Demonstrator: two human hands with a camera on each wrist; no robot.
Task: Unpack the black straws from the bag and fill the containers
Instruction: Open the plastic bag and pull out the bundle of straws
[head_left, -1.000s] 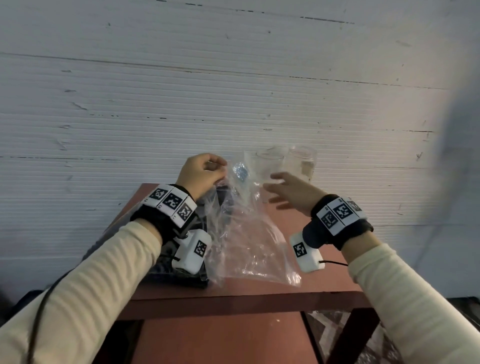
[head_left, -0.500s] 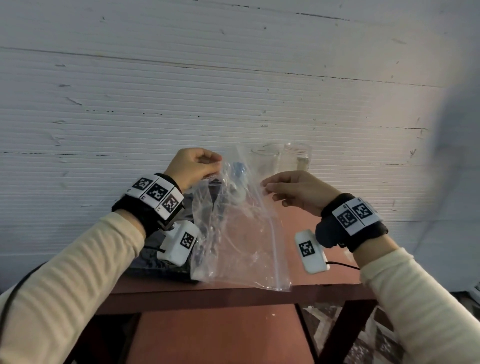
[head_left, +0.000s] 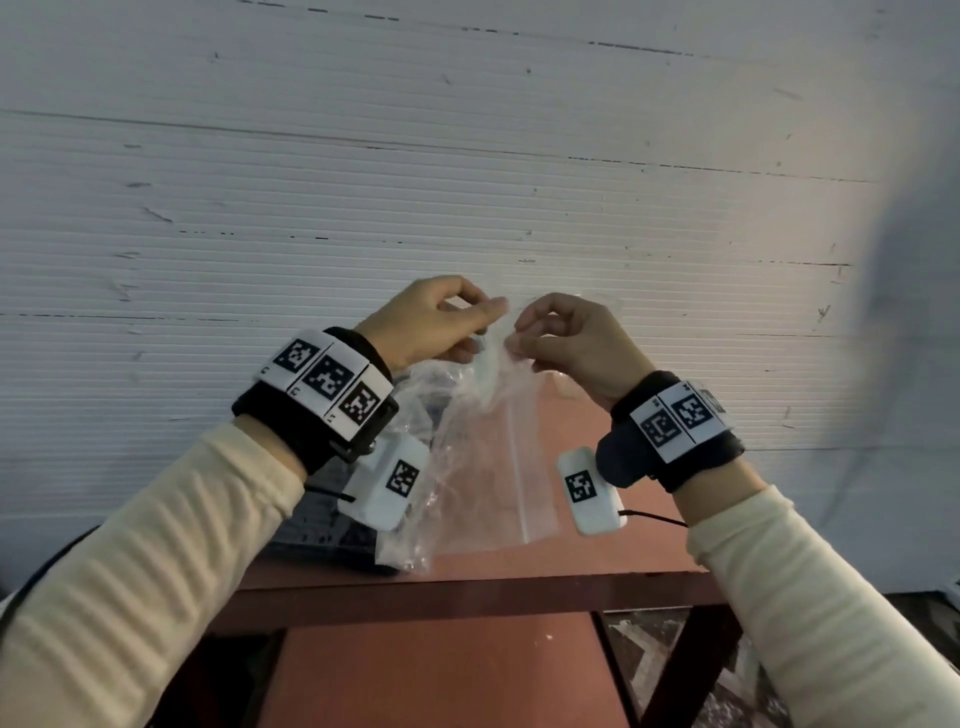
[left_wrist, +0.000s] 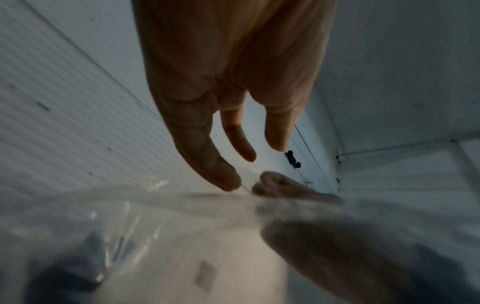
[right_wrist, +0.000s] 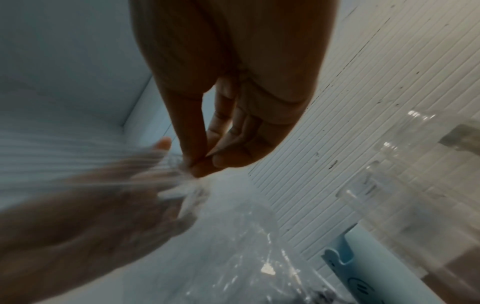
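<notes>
Both my arms were up in front of me, forearms angled inward so the hands nearly met at chest height. My left hand (head_left: 431, 322) had thumb and forefinger pinched together, the other fingers hanging looser. My right hand (head_left: 571, 340) was curled the same way, fingertips (right_wrist: 205, 164) squeezed tight in a pinch. Both wrists were bent slightly, knuckles facing up.

The bag (head_left: 483, 457) pinched at its top between the fingertips of both hands is clear, glossy plastic with white glints, and dark, blackish shapes (left_wrist: 64, 273) show through it low below the left fingers. Below the fingers the table (head_left: 597, 564) is reddish brown; beyond them the wall (head_left: 467, 182) is white with fine horizontal ribbing, and right of the right fingers stand colourless, see-through containers (right_wrist: 420, 185)
</notes>
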